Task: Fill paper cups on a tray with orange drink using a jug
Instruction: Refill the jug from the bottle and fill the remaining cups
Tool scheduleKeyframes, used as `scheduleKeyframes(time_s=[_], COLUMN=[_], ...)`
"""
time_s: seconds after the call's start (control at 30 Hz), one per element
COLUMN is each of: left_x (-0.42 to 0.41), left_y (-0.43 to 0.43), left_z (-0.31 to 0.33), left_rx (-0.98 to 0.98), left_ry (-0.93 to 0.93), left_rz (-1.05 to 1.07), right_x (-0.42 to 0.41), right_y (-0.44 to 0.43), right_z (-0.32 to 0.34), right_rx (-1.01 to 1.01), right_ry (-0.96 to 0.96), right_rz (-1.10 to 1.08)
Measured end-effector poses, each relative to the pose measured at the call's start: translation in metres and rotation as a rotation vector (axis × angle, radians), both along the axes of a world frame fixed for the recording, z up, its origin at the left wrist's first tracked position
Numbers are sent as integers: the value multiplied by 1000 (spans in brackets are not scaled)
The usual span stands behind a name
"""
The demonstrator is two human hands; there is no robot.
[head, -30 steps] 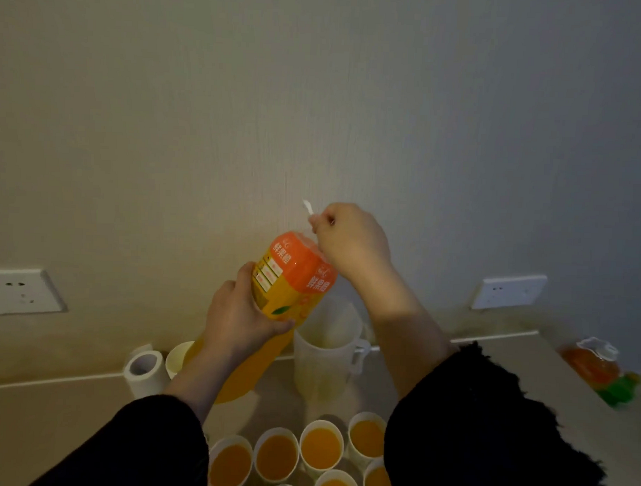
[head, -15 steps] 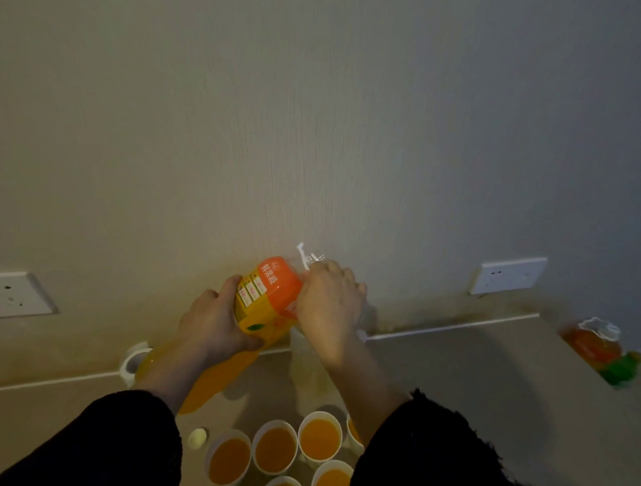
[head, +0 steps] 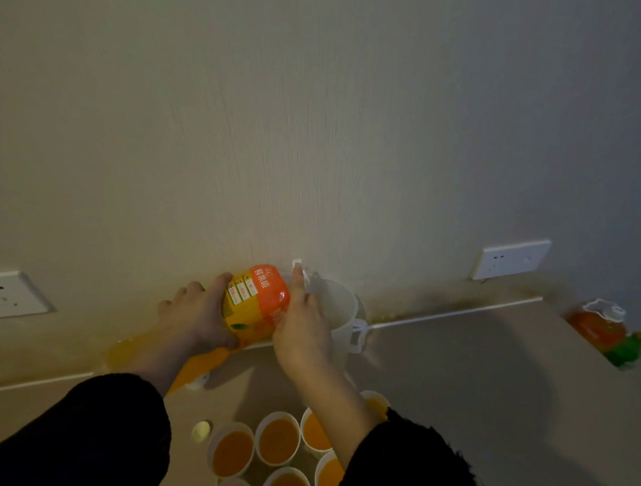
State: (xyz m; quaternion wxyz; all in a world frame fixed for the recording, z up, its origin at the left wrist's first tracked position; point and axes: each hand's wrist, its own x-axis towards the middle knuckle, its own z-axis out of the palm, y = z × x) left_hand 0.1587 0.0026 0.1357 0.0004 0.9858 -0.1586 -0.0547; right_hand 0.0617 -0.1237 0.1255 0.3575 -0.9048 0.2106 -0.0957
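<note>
A plain domestic-looking room: bare wall (head: pixel 316 115), two wall sockets (head: pixel 511 258), beige counter (head: pixel 470 393) with filled paper cups (head: pixel 278 439).

bg: plain beige wall (head: pixel 316 115) | white socket L (head: pixel 8 295) + socket R (head: pixel 511 258) | tan tabletop (head: pixel 488 394) | dim lt

You see a wall socket (head: pixel 12 295) far left, another socket (head: pixel 511 258) at right, an orange bottle (head: pixel 599 330) far right, and a pale cap (head: pixel 200 430) on the counter (head: pixel 488 394).

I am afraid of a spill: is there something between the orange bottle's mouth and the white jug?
Nothing visible does. The tilted bottle leans toward the open jug. The right hand hides the bottle's mouth, so that spot cannot be checked.
</note>
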Motion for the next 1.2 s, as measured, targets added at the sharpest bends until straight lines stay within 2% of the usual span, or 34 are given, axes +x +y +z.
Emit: scheduleKeyframes(time_s=[0.6,1.2], left_x=[5,4], left_y=[-2,-3], left_z=[4,10], left_rx=[186,233], left_ry=[13,38], left_rz=[-21,-16], right_x=[6,10], right_y=[-11,-10], right_z=[-23,-30], right_rx=[94,114], right_ry=[88,98], right_rz=[121,131])
